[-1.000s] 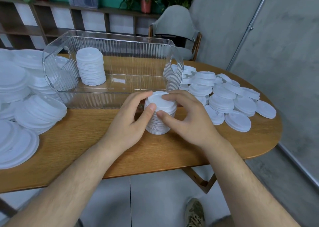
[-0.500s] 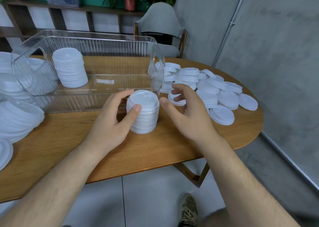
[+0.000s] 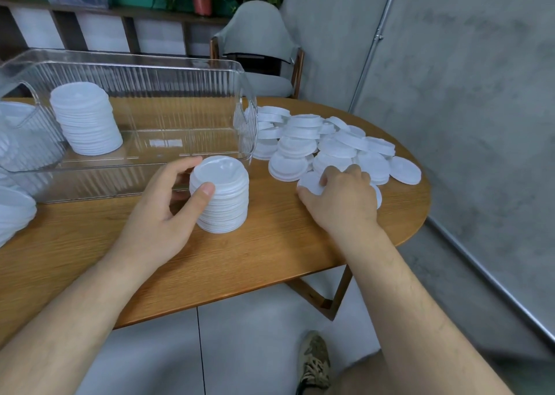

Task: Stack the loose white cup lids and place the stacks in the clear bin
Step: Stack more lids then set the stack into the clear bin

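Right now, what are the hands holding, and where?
The left hand grips the lid stack by its side; the right hand pinches one loose lid at its edge.

oval wooden table [image 3: 270,253], clear bin [image 3: 144,181], lid stack [image 3: 222,205], loose lids [image 3: 339,148] (right side)

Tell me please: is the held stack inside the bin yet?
Out: the stack stands on the table before the clear bin.

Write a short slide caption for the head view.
Left hand grips a lid stack by the clear bin; right hand pinches a loose lid.
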A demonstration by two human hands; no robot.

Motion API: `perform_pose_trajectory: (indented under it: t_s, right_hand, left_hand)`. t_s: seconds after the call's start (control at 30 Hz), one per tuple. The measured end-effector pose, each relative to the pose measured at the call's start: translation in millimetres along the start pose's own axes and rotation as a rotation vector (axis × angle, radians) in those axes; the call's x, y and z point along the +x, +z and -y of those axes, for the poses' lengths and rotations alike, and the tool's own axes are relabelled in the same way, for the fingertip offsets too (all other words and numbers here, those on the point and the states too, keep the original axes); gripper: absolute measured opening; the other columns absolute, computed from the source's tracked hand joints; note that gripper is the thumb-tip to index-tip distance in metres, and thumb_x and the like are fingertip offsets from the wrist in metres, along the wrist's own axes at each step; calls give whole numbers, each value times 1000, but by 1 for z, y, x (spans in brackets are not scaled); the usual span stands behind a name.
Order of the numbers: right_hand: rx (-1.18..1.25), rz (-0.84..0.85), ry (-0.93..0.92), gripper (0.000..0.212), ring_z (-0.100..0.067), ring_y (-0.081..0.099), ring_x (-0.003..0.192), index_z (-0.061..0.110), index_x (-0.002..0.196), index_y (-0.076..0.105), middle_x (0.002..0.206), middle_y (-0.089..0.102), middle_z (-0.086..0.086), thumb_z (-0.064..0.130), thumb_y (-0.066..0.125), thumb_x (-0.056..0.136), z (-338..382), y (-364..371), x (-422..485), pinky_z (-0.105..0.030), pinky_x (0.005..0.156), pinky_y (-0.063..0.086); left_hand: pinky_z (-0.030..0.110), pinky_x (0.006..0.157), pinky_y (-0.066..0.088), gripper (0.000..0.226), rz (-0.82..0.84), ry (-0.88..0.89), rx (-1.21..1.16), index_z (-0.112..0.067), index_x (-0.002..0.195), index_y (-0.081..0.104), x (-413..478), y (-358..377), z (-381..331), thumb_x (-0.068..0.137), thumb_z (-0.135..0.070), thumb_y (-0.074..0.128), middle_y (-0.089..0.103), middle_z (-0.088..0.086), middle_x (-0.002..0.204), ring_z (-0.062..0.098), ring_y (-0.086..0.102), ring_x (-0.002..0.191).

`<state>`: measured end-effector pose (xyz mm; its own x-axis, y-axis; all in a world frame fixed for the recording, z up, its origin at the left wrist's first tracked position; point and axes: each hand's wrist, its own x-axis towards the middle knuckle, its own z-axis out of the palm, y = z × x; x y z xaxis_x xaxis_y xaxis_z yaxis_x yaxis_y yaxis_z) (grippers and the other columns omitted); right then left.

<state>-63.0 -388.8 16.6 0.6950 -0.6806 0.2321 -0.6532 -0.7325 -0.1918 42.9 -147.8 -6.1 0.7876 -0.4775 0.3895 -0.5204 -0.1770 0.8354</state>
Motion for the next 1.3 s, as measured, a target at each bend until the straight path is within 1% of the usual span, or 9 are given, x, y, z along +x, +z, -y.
perform_pose_trajectory:
  t_s: [0.17,0.37,0.57,0.7,0.8,0.9,1.03,1.17,1.3]
  right_hand:
    - [-49,42,22,65,-31,50,117,16,124,56,121,57,-12,70,54,89,4,2,0,-43,94,48]
    - [-22,60,31,65,-31,50,116,15,125,54,120,57,-11,69,56,88,6,3,0,-42,92,48]
    - [148,101,-8,70,-27,55,109,17,125,51,114,54,-5,68,62,79,12,-11,-11,-42,87,50]
    - [425,106,-122,56,-17,53,102,21,119,55,113,53,1,54,73,78,16,-17,-15,-31,80,44]
    - [612,23,-226,47,-7,50,101,22,115,60,112,55,7,44,78,77,24,-15,-17,-21,81,40]
    - [723,-83,-304,43,0,50,104,23,114,62,114,59,11,43,77,79,34,-13,-18,-10,83,39]
    - [806,-94,-398,43,-3,54,112,25,118,62,116,60,14,44,77,82,48,-12,-22,-21,91,47]
    - [817,-38,-463,50,-2,56,114,25,124,59,117,62,18,47,77,83,60,-10,-26,-21,94,47]
    - [784,-28,-482,56,-3,55,116,25,129,59,121,61,18,53,76,83,68,-7,-29,-24,98,47]
  left_hand:
    - [24,98,44,50,-1,-3,-3,-35,139,51,-1,-1,1,92,-49,57,57,-15,135,1,55,122]
    - [23,100,43,52,2,2,10,-34,140,51,-1,0,1,91,-52,56,57,-16,135,-1,53,124]
    - [23,100,43,45,6,13,1,-38,135,51,0,0,0,92,-50,56,58,-17,133,0,53,124]
    - [22,101,42,45,7,12,15,-37,136,50,0,0,1,93,-50,56,57,-18,134,0,52,125]
    - [16,99,40,45,0,11,18,-40,134,49,0,0,0,92,-51,56,56,-18,133,-4,52,123]
    - [13,97,40,46,-2,17,22,-39,135,50,0,0,0,92,-51,56,56,-19,132,-6,51,122]
    - [17,98,42,49,-6,27,27,-34,138,50,1,0,1,93,-51,56,57,-17,133,-2,52,124]
    - [5,94,38,38,-19,42,-41,-34,135,51,-1,-1,-1,100,-48,47,57,-21,130,-7,51,123]
    - [0,93,33,45,-43,31,-59,-25,138,53,-1,-4,-4,101,-46,39,55,-21,132,-17,48,121]
